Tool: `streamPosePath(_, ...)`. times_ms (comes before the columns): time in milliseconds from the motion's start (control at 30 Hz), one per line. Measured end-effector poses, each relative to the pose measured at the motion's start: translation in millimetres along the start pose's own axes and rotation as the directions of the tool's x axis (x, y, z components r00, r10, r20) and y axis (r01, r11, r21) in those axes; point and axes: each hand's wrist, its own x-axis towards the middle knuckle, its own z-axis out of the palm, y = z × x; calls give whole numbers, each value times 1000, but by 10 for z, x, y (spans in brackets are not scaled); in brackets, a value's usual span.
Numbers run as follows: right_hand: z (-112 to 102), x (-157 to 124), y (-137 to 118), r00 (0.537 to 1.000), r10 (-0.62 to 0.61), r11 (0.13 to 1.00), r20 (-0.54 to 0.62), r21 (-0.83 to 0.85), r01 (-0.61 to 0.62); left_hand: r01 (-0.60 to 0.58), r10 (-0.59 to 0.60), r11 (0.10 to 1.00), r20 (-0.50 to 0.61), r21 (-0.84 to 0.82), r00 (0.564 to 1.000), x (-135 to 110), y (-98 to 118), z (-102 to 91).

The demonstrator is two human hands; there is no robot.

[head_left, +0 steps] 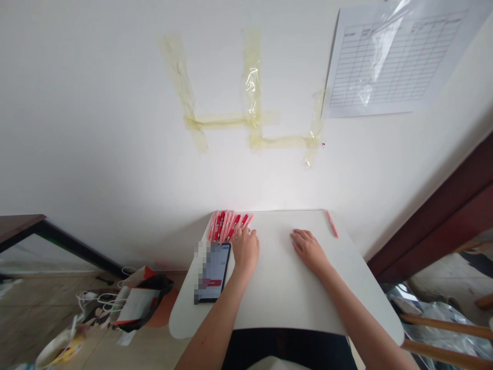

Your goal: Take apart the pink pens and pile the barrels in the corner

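Observation:
My left hand is at the lower right edge of a bunch of pink and red pens, at the back left of the white table. Its fingers are stretched toward the pens and slightly apart; whether the fingertips touch one is hard to see. Resting palm down on the right half of the table is my right hand, fingers extended, with nothing in it. A single pink pen lies apart near the back right corner.
A phone with a lit screen lies left of my left forearm. The white wall with yellowed tape and a printed chart meets the table's back edge. Bags and cables are on the floor at left; a wooden chair is at right.

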Motion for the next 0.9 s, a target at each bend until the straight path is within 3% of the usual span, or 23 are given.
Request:
streamPosePath(67, -3, -5, -5, 1000, 1, 1000, -5, 4, -1, 151, -143, 984, -85, 97, 986, 90, -95, -87)
streamPosePath(167, -3, -5, -6, 1000, 2, 1000, -6, 9, -2, 254, -232, 952, -140, 169, 963, 188, -239, -129)
streamPosePath(533, 12, -3, 11, 1000, 6, 1000, -6, -7, -6, 283, -261, 934, -123, 218, 957, 224, -399, 65)
streamPosePath(767, 18, -6, 17, 1000, 6, 1000, -9, -5, -6, 298, -274, 941, -154, 161, 949, 219, -346, -35)
streamPosePath(900, 2, -9, 10, 1000, 8, 1000, 2, 11, -8, 206, -192, 976, -168, 70, 967, 187, -241, -77)
